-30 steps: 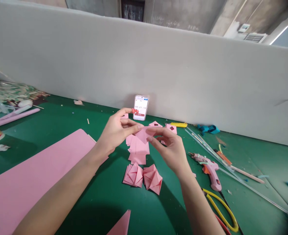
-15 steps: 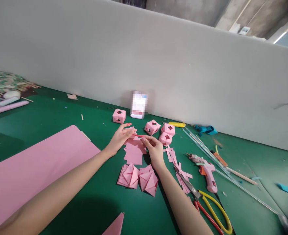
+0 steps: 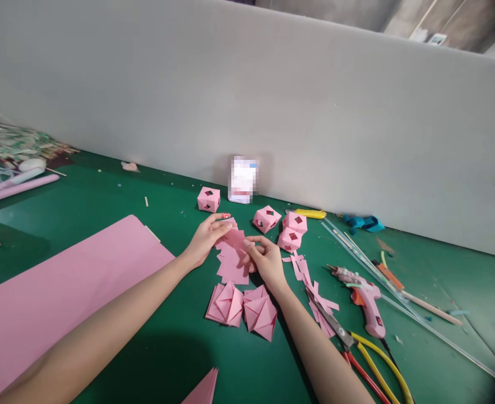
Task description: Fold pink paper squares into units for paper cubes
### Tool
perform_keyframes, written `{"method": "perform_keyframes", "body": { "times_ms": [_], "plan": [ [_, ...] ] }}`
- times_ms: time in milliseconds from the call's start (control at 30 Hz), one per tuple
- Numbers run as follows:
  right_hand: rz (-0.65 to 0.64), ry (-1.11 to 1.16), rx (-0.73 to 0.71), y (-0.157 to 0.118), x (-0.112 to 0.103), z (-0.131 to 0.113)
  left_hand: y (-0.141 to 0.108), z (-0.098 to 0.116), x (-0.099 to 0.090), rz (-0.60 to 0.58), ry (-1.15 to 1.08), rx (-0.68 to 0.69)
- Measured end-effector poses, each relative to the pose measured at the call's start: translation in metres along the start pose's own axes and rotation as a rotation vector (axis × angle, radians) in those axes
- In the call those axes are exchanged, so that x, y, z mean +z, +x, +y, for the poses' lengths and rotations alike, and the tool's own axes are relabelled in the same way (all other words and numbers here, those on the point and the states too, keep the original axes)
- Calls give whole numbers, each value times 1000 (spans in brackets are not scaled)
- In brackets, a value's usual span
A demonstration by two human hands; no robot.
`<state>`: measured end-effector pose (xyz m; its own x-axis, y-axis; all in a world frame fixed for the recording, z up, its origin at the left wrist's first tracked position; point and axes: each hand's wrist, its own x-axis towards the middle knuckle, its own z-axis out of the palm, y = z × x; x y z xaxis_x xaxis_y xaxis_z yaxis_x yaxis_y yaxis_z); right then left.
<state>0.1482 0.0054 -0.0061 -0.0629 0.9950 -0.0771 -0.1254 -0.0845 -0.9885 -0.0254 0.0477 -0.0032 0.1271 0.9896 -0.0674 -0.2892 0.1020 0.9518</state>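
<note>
A small pink paper piece [image 3: 236, 240] is held between my two hands, its face tilted toward the camera. My left hand [image 3: 207, 238] grips its upper left part, while my right hand [image 3: 266, 261] pinches its right edge. Beneath them several pink paper squares [image 3: 234, 269] lie loosely overlapped on the green table [image 3: 146, 359]. Two fanned stacks of folded pink paper, one on the left [image 3: 225, 304] and one on the right [image 3: 260, 312], rest just nearer the camera.
Pink faceted boxes [image 3: 266, 219] and a lit phone [image 3: 242, 180] stand behind my hands. On the right lie paper strips [image 3: 300, 268], scissors [image 3: 343, 335], a glue gun [image 3: 369, 306] and clear sticks [image 3: 348, 252]. A large pink sheet [image 3: 83, 286] covers the left side.
The paper between my hands was seen nearly edge-on and now shows its flat face. The whole view has shifted slightly, with things appearing a little further right.
</note>
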Motion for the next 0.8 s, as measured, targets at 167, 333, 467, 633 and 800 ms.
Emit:
{"method": "perform_keyframes", "body": {
  "times_ms": [167, 333, 467, 633, 800],
  "plan": [
    [33, -149, -79, -1, 4, 6, 2, -4, -1, -65, 56, 27],
    [36, -226, -97, 2, 4, 11, 5, -6, -3, -101, 123, 41],
    [52, -315, -128, 3, 3, 11, 6, -7, -4, -125, 117, 59],
    [86, -385, -187, 2, 3, 8, 6, -8, -6, -151, 102, 66],
    [133, -508, -209, 5, 4, 7, 5, -8, -5, -171, 120, 80]
  ]
}}
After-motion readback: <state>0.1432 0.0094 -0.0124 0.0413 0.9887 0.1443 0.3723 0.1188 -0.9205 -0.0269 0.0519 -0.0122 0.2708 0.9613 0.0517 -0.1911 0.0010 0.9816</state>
